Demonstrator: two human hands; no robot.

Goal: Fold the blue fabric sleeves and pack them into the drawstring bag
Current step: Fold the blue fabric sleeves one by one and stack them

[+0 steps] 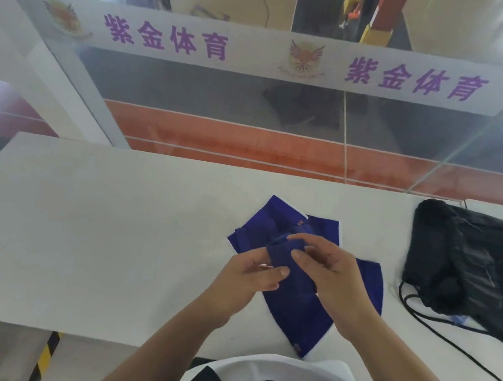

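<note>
Nearest the body, the near end of a long dark blue fabric sleeve [300, 320] with white edging lies on the white surface [92, 232], its tip close to the near edge. Its long axis runs from that tip away and slightly leftward, up into the hands. The far end is raised off the surface and doubled over, and it is held there by both hands. The left hand [248, 275] is curled against its left side with the thumb laid across the fabric. The right hand [333, 274] pinches the folded top between thumb and forefinger. The fold is judged to be under way, not finished.

Beneath and beyond the hands, more flat blue sleeves [272, 219] are spread on the surface, overlapping one another; how many cannot be told.

Off to the right, well apart from the sleeves, a crumpled black drawstring bag [472, 263] lies, its black cord [401, 293] trailing toward the near edge. The right hand is the nearer to it, so packing is judged to call for a rightward carry. Where the bag's mouth lies cannot be told.

Farthest off, a glass partition [224, 99] is seen, crossed by a white band [263, 53] printed with purple characters.
</note>
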